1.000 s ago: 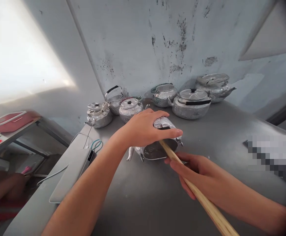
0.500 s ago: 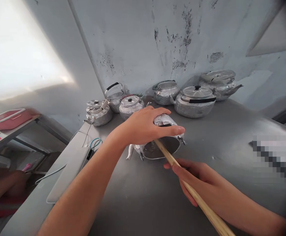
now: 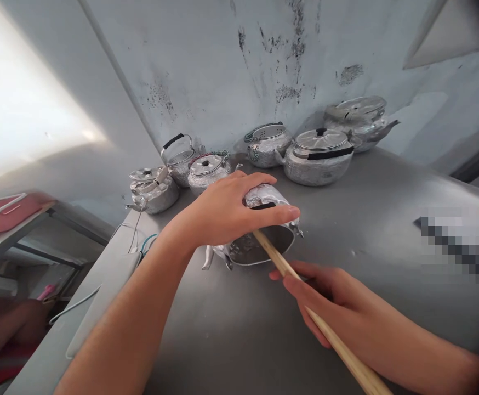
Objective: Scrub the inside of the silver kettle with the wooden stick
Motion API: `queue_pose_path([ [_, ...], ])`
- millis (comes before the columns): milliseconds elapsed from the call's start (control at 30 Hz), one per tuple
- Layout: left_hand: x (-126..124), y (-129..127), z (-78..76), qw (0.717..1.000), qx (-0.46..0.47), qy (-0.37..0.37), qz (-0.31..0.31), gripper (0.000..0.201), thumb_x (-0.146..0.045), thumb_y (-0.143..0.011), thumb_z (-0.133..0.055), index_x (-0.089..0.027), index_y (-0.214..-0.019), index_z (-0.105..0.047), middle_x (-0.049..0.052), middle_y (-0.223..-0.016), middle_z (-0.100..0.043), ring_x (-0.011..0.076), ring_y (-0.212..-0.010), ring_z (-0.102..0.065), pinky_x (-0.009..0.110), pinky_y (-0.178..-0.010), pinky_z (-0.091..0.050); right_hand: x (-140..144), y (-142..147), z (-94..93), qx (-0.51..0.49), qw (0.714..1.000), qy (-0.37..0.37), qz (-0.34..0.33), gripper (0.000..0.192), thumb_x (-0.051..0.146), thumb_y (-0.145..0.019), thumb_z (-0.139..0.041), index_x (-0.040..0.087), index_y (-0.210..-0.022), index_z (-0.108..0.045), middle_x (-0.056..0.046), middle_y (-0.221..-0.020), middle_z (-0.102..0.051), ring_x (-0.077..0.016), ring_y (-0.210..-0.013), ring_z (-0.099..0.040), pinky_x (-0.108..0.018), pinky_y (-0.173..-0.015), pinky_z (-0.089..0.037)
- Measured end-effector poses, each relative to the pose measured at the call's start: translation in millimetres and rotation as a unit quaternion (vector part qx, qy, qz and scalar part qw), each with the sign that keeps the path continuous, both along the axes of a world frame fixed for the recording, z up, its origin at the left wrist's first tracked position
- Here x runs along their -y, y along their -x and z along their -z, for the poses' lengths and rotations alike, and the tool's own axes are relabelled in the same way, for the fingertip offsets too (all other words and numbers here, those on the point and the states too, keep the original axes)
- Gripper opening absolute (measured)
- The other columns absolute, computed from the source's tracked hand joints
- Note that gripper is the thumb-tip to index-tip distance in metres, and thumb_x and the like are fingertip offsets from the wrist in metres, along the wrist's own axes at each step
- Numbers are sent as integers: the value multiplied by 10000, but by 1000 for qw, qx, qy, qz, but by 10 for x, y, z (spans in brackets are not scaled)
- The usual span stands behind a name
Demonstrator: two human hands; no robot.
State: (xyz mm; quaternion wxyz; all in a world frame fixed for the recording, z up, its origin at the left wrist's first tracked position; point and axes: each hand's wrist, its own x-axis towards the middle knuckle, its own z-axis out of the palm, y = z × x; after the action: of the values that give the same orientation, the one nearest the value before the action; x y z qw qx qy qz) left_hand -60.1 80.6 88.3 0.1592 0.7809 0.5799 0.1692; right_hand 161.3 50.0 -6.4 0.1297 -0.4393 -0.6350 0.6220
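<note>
- While the kettle (image 3: 260, 233) lies tipped on its side near the middle of the grey table (image 3: 231, 334), its open mouth faces the near edge and its spout points left.
- The left hand (image 3: 227, 211) lies spread over the kettle's upper side, fingers curled down on the metal, pressing it in place.
- The right hand (image 3: 325, 299) is closed around a wooden stick (image 3: 305, 310), whose far tip sits inside the kettle's mouth; the stick runs out past the near right edge of view.
- Along the far edge, against the stained wall (image 3: 231, 66), stand a row of other kettles (image 3: 317, 159), well apart from the tipped one.
- Open bare tabletop stretches to the right of the hands and toward the near side.
- At the left edge a flat grey device (image 3: 100, 307) with cables (image 3: 141, 247) lies just beside the drop-off.
- Farther left stands a lower bench with a red tray (image 3: 5, 211).
</note>
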Motion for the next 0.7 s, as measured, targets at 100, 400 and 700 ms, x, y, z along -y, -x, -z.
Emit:
queue_pose_path([
  [100, 0, -7, 0, 1000, -1, 1, -2, 792, -849, -874, -577, -348, -1485, -616, 58, -1442, -648, 347, -1317, -573, 472, -1091, -471, 13, 9, 7, -1, 1000, 4, -11, 506, 704, -998, -487, 239, -830, -593, 68, -531, -499, -116, -492, -420, -217, -455, -351],
  [400, 2, -18, 5, 1000, -7, -4, 6, 792, -847, -885, -564, -339, -1491, -610, 60, -1452, -641, 352, -1319, -569, 471, -1090, -464, 13, -18, -25, 17, 1000, -7, -10, 506, 681, -1009, -476, 227, -832, -613, 66, -527, -511, -113, -483, -426, -216, -461, -361],
  [700, 27, -59, -7, 1000, -13, -5, 2, 769, -815, -892, -595, -333, -1491, -612, 71, -1323, -667, 319, -1219, -610, 450, -1060, -465, 19, -4, -18, 24, 1000, -20, -4, 515, 673, -1027, -450, 232, -805, -597, 61, -536, -521, -118, -495, -437, -225, -482, -379],
])
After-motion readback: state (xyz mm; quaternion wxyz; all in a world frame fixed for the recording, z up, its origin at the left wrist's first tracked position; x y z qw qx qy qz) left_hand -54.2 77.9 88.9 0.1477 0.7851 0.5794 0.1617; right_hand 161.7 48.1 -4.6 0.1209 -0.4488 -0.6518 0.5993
